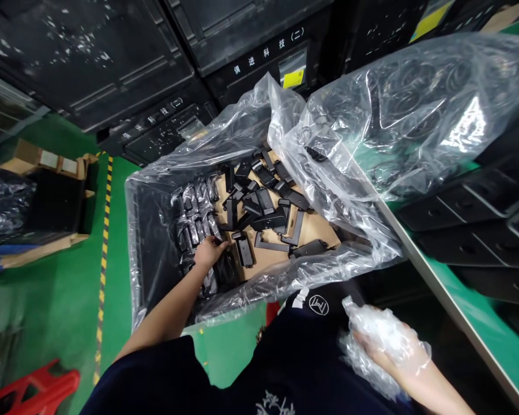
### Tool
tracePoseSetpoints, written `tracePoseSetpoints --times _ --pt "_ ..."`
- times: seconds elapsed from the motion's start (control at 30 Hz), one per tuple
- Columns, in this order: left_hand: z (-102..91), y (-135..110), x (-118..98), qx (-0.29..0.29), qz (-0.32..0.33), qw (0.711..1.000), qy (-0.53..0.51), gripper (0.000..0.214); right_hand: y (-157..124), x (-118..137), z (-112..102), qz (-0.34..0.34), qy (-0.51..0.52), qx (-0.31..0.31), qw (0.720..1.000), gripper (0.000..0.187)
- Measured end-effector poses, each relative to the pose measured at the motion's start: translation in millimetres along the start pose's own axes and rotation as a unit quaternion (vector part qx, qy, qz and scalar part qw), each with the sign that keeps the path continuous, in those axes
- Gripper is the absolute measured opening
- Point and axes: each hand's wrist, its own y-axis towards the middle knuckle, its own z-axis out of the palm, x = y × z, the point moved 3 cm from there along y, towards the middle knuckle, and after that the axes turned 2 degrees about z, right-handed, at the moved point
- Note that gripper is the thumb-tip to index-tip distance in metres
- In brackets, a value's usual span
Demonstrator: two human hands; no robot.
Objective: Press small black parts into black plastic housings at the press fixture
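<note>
My left hand (210, 252) reaches down into a large bin (149, 230) lined with clear plastic. Its fingers close on a bagged black plastic part (225, 268) at the edge of the wrapped rows; the fingertips are partly hidden. Rows of black parts in clear bags (195, 226) fill the bin's left side. To the right, loose black plastic parts (263, 202) lie jumbled on brown cardboard (266, 262). Close to my body on the right, my right hand (383, 351) is wrapped around a bunch of clear plastic bags (376, 328), which cover most of its fingers.
Stacked black crates (259, 63) stand behind the bin. A green-topped table (471, 300) on the right carries black trays (471, 239) and a big clear bag (432, 115). Cardboard boxes (56, 167) and a red frame (38, 392) are on the left of the green floor (84, 276).
</note>
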Motion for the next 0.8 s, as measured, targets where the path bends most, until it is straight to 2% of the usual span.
tracePoseSetpoints --times 0.1,0.23,0.37,0.5,0.67,0.73,0.8 --pt "-0.9 2.4 1.7 -0.008 0.002 1.000 0.010 0.041 -2.5 13.0 0.5 0.033 0.095 0.024 0.995 0.024" --pt "-2.1 -2.8 4.1 -0.032 0.035 0.998 0.028 0.043 -5.2 20.1 -3.1 0.042 0.148 0.023 0.988 0.021" --pt "-1.7 -1.9 6.2 -0.030 0.087 0.995 0.032 0.034 -9.2 16.4 -4.7 0.055 0.142 0.024 0.988 0.022" --pt "-3.5 2.4 9.6 -0.036 0.123 0.992 0.019 0.022 -11.7 13.7 -3.7 0.064 0.118 0.037 0.990 0.031" --pt "-9.0 -3.4 9.8 -0.066 0.174 0.982 0.032 0.027 -12.5 13.8 -4.2 0.061 0.131 0.031 0.989 0.032" --pt "-10.0 -7.7 6.9 -0.054 0.217 0.973 0.047 0.030 -13.1 13.1 -3.5 0.064 0.136 0.034 0.988 0.032" --pt "-9.8 -10.6 3.0 -0.018 0.263 0.963 0.064 0.032 -13.7 12.5 -2.4 0.067 0.134 0.034 0.988 0.032"
